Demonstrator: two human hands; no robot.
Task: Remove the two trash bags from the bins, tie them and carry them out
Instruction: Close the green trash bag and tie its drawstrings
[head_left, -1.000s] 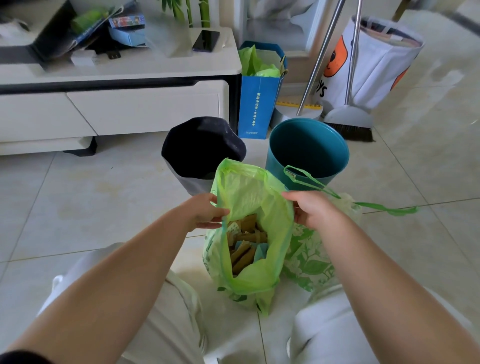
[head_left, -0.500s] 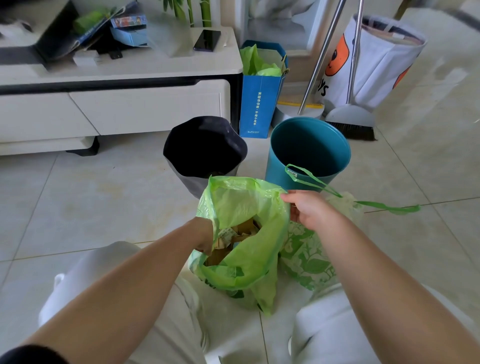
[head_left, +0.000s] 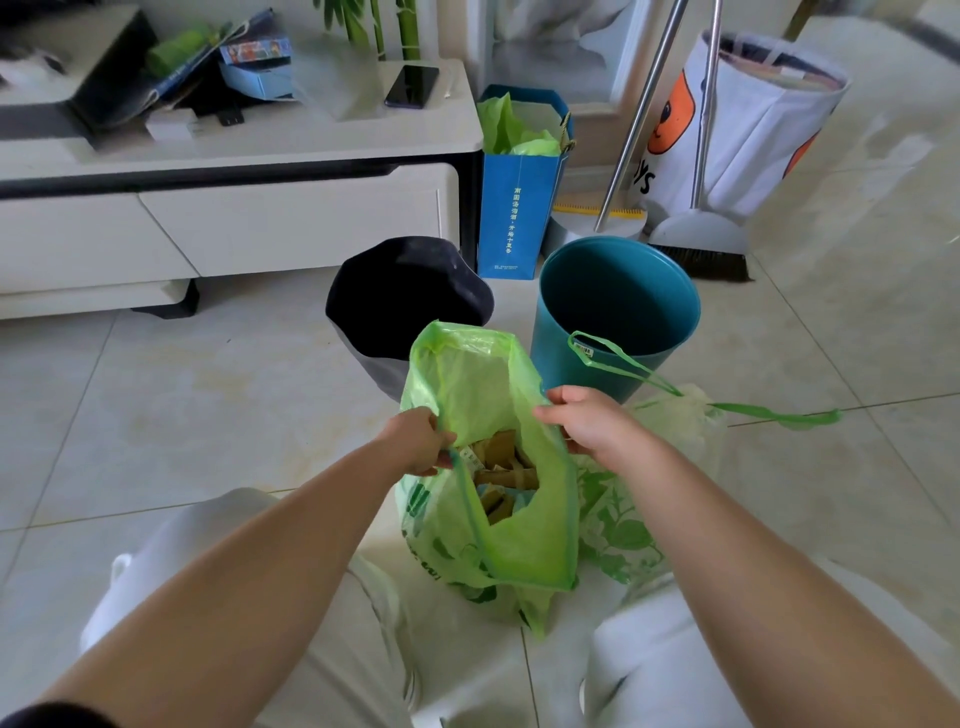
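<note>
Mid-frame, the left hand (head_left: 422, 440) and right hand (head_left: 592, 426) grip the green bag (head_left: 483, 525) by its rim, so tying comes next, likely by pulling its drawstring tight.

The right hand (head_left: 592, 423) half hides the pale bag (head_left: 675, 421). The green bag (head_left: 488, 395) maybe covers some fingers of the left hand (head_left: 421, 441).

- At one o'clock, the white fabric bag (head_left: 753, 130) showed the black letters "YS".
- At twelve o'clock, the blue paper bag (head_left: 511, 218) carried a vertical line of white Chinese characters, too small to read.
- The green trash bag (head_left: 524, 540) bore illegible dark green print.
</note>
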